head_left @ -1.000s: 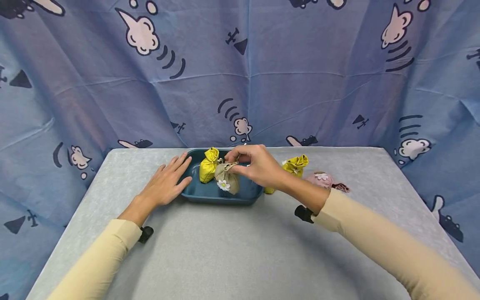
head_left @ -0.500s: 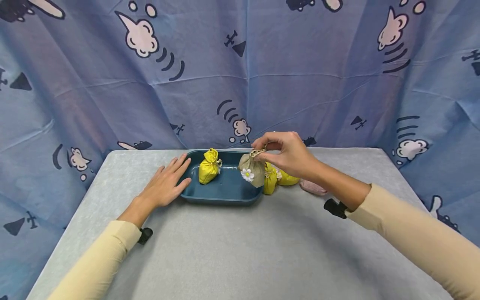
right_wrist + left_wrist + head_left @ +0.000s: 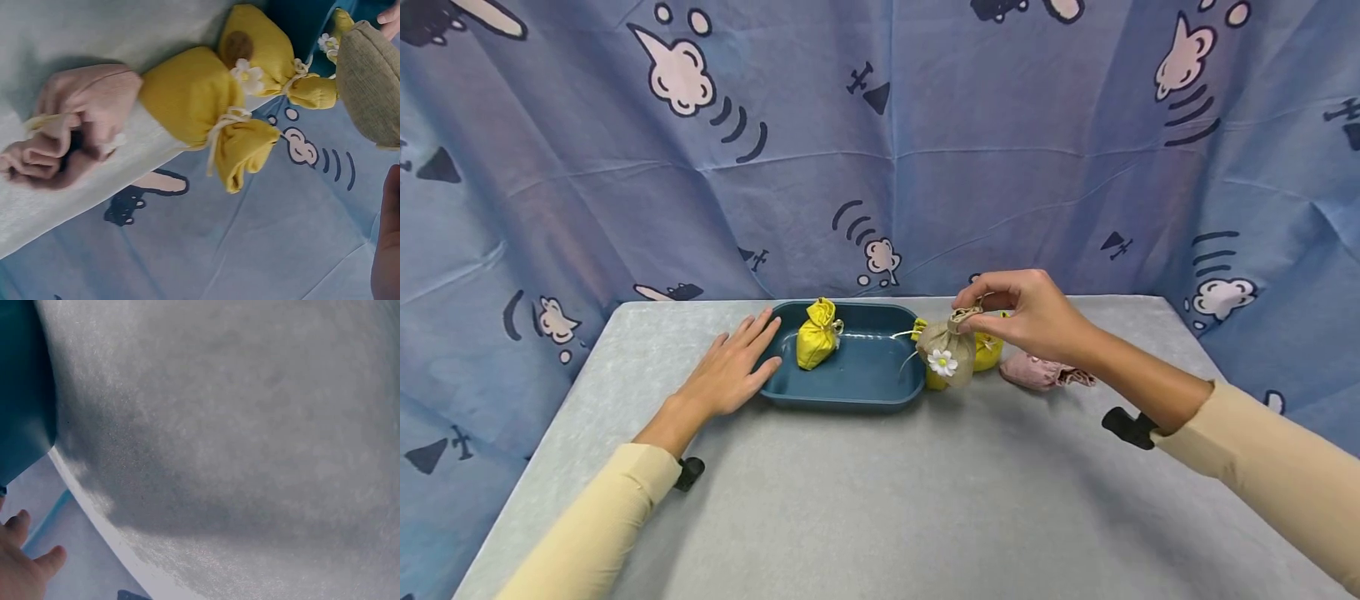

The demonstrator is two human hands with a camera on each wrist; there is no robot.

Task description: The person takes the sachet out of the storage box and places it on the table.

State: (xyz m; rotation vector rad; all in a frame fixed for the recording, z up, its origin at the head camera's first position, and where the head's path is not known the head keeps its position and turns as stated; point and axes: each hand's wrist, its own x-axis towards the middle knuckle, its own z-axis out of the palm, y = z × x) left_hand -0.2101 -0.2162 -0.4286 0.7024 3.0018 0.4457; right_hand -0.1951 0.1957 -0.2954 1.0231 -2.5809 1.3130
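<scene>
My right hand (image 3: pixel 1026 312) pinches the gathered neck of a beige drawstring pouch (image 3: pixel 946 346) with a white flower on it. The pouch hangs past the right end of a dark teal tray (image 3: pixel 842 403), in front of two yellow pouches. With fingers spread, my left hand (image 3: pixel 726 367) rests at the tray's left edge. Inside the tray, toward its left, stands another yellow pouch (image 3: pixel 815 340). In the right wrist view the beige pouch (image 3: pixel 372 87) is at the right edge, partly cut off.
Right of the tray, a yellow pouch (image 3: pixel 187 94) and a second yellow pouch (image 3: pixel 259 53) lie side by side. Beyond them lies a pink pouch (image 3: pixel 1036 372). A patterned blue curtain (image 3: pixel 880 167) hangs behind the grey table (image 3: pixel 850 500).
My right hand has lifted the beige pouch out of the tray and carried it right, past the tray's end. The left hand has stayed at the tray's edge.
</scene>
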